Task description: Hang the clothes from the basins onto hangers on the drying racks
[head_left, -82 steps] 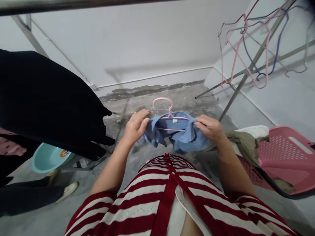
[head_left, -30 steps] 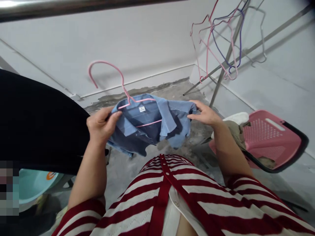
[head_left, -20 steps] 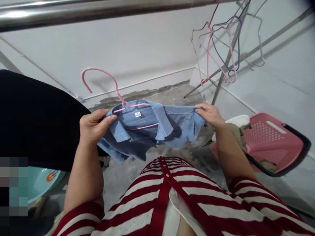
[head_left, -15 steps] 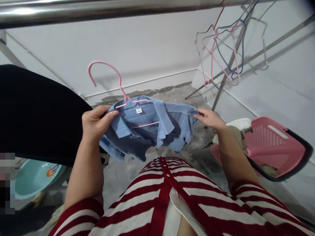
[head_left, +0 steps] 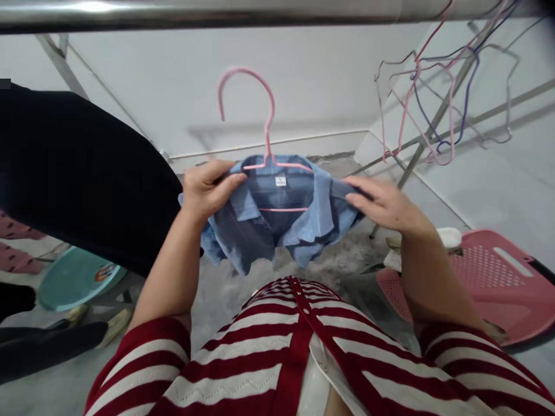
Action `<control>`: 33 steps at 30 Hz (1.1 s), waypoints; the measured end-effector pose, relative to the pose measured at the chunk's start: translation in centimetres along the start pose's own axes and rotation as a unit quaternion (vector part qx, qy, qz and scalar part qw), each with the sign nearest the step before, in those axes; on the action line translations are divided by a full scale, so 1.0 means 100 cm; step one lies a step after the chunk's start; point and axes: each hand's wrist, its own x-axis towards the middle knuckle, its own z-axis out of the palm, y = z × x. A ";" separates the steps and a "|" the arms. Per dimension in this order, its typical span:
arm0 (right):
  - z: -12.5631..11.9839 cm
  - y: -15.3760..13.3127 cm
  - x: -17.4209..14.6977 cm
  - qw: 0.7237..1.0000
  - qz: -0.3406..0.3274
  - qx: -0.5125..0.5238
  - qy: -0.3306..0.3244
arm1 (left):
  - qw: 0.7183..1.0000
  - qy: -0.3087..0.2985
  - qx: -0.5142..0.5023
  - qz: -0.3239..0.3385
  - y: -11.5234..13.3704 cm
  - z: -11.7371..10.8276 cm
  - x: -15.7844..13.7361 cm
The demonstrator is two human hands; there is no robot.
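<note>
A blue checked shirt (head_left: 299,188) hangs on a pink wire hanger (head_left: 269,115) in front of my body. The hanger's hook rises free above the collar, and its lower bar shows inside the open front. My left hand (head_left: 208,188) pinches the shirt beside the collar, at the left shoulder. On the other side, my right hand (head_left: 385,202) grips the cloth at the right shoulder, thumb and fingers together and slightly blurred. A small white label (head_left: 280,181) shows inside the neck. The shirt's lower part folds out of sight.
A metal rail (head_left: 260,13) crosses the top. Several wire hangers (head_left: 433,110) hang at the upper right near a metal stand. At right is a pink basket (head_left: 494,277) with cloth in it. Black cloth (head_left: 82,173) hangs left, above a turquoise basin (head_left: 65,283) and another person's legs (head_left: 52,346).
Both hands have shifted the shirt and hanger right in view. The hanger now stands more upright. My right hand has come inward along the shirt's shoulder.
</note>
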 end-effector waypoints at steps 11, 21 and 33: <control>0.090 -0.047 0.020 0.949 0.066 0.304 -0.059 | 0.980 0.120 -0.055 -0.152 -0.039 0.028 -0.062; 0.114 -0.115 0.123 0.898 0.048 0.437 0.002 | 0.818 -0.008 -0.170 -0.549 -0.039 0.021 -0.234; 0.195 -0.167 0.239 0.904 0.011 0.427 0.014 | 0.749 -0.011 -0.190 -0.635 -0.056 -0.017 -0.290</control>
